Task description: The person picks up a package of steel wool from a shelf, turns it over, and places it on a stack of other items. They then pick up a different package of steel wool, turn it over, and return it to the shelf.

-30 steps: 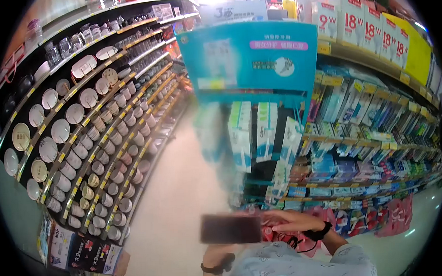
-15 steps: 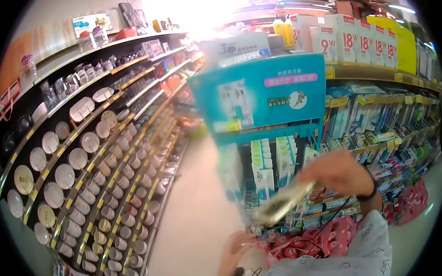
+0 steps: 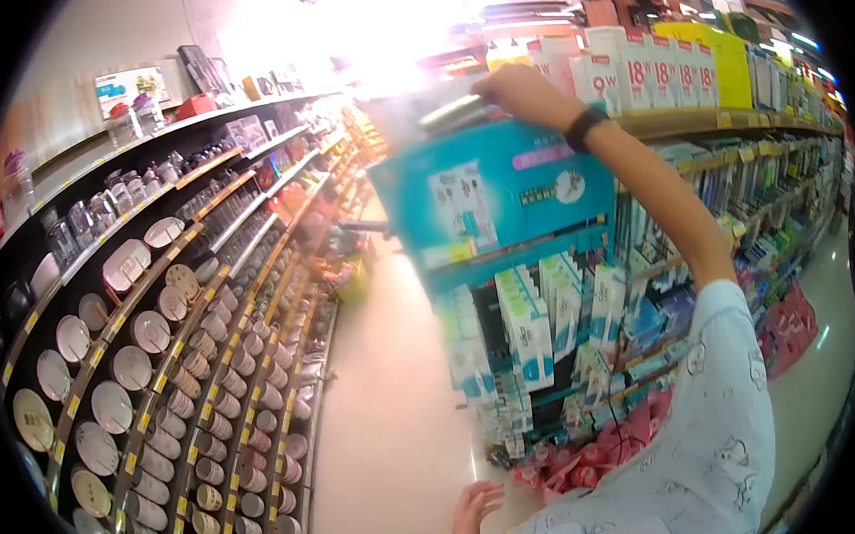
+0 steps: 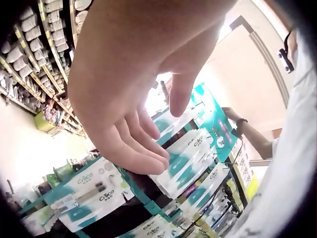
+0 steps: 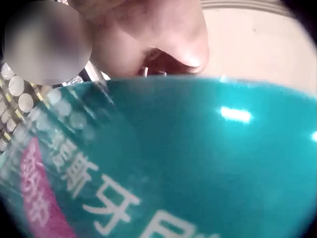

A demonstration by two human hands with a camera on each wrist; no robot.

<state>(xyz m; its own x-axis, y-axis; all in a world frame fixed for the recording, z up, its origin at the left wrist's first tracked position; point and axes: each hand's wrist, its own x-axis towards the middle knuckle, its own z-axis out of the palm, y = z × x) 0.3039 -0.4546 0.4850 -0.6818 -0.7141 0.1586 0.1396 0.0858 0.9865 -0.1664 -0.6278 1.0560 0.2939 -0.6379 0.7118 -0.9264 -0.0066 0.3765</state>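
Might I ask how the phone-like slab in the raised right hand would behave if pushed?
The phone-like slab is probably stiff, as its blurred outline looks straight in the right hand. Its pale sheen suggests it may be slippery. Being thin and flat, it would likely slide rather than roll.

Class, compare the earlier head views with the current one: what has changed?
The right hand has lifted the phone up near the top of the teal sign; the left hand, at the phone earlier, is now away from it, holding nothing. The sign and hanging packs stayed in place.
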